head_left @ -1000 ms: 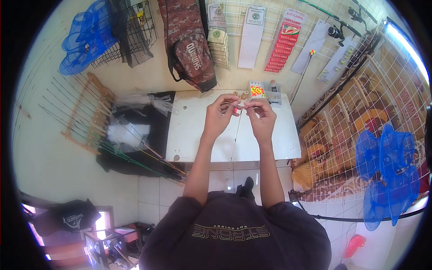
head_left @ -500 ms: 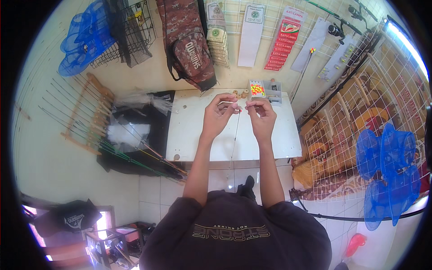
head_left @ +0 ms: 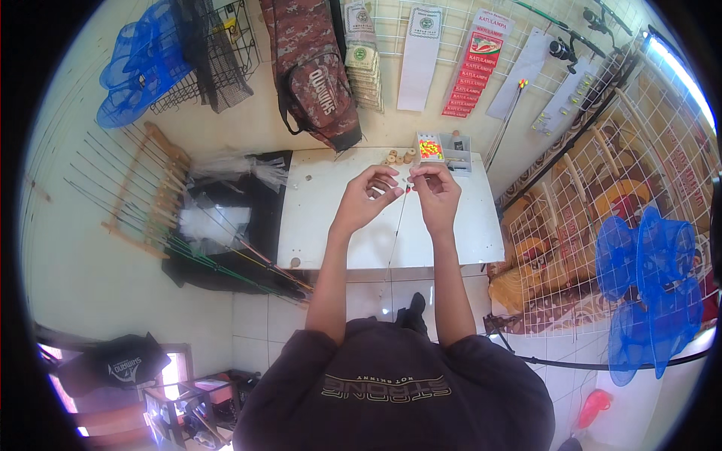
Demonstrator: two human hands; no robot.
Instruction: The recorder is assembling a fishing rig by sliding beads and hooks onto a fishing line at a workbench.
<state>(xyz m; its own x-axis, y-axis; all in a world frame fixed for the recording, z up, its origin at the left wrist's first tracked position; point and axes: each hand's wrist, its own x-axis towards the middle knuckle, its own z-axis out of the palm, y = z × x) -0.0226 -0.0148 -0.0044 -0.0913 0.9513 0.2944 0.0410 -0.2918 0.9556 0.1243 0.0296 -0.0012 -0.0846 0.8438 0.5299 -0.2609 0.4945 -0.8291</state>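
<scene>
Over the white table [head_left: 338,244], my left hand [head_left: 365,200] has its fingers curved and its thumb apart from them, with nothing plainly between. Its thumb tip is near a small red and dark piece [head_left: 408,189], too small to make out fully. My right hand [head_left: 436,194] is closed in a pinch at the top of a thin fishing line [head_left: 397,234]. The line hangs down from there past the table's front edge, with small dark bits along it. The two hands are a short gap apart.
Beyond my hands are wooden line spools [head_left: 400,157], a box of red and yellow floats [head_left: 430,149] and a grey divided tray [head_left: 457,155]. Fishing rods [head_left: 226,264] lean at the table's left. A white wire grid [head_left: 556,248] with blue nets [head_left: 650,278] stands right.
My left hand's fingers have spread from the thumb and come away from the line. The small red piece and the line's top have shifted slightly right, toward my right hand.
</scene>
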